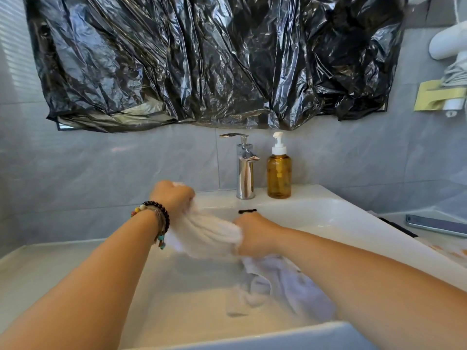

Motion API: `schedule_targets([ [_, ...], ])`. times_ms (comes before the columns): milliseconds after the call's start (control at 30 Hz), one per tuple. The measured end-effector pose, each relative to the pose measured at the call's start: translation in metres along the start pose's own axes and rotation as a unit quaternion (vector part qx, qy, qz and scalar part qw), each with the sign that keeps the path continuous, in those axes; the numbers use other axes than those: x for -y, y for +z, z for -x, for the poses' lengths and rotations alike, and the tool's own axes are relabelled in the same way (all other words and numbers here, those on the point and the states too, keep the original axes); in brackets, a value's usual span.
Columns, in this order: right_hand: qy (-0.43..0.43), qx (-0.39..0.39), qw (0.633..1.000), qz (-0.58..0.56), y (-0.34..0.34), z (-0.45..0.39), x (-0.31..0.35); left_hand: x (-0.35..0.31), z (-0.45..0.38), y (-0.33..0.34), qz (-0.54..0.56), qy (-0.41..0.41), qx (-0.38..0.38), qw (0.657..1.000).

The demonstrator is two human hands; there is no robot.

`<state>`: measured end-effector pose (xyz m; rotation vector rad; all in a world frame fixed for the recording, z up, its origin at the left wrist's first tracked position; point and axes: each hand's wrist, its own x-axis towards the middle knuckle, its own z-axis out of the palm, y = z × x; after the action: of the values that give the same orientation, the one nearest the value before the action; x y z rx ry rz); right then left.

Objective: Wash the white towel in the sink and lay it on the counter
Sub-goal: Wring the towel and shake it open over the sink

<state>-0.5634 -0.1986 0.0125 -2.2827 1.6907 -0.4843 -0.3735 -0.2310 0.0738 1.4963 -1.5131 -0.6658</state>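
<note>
Left hand [173,195] and right hand [252,233] grip white towel [212,233], fingers clamped on each end, twisted stretch between fingers, tail apparently wet, hangs below right fingers into sink [328,218]

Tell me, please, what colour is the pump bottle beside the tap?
The pump bottle is amber with a white pump, seen clearly in the head view.

Both forearms were bare, without sleeves; the left wrist wore dark beaded bracelets [158,213] with small coloured beads and a dangling turquoise tassel.
</note>
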Motion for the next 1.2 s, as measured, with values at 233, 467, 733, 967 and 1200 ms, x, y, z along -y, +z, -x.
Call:
schedule_targets([
  [233, -0.042, -0.144, 0.985, -0.089, -0.025, 0.005, -0.012, 0.000, 0.016, 0.015, -0.347, 0.032, 0.220, 0.911],
  [467, -0.024, -0.175, 0.969, -0.173, -0.034, 0.004, -0.016, 0.000, 0.028, 0.026, -0.007, 0.024, 0.426, 0.904],
  [733, 0.033, 0.035, 0.996, 0.075, -0.007, 0.000, -0.021, -0.014, 0.030, 0.024, -0.113, 0.126, 0.221, 0.960],
  [967, 0.073, -0.075, 0.989, -0.107, -0.021, 0.001, -0.029, 0.007, 0.008, -0.013, -0.030, 0.074, 0.122, 0.989],
  [1200, 0.017, -0.269, 0.955, -0.127, -0.041, 0.007, -0.003, -0.008, 0.029, 0.016, -0.006, 0.123, 0.301, 0.946],
])
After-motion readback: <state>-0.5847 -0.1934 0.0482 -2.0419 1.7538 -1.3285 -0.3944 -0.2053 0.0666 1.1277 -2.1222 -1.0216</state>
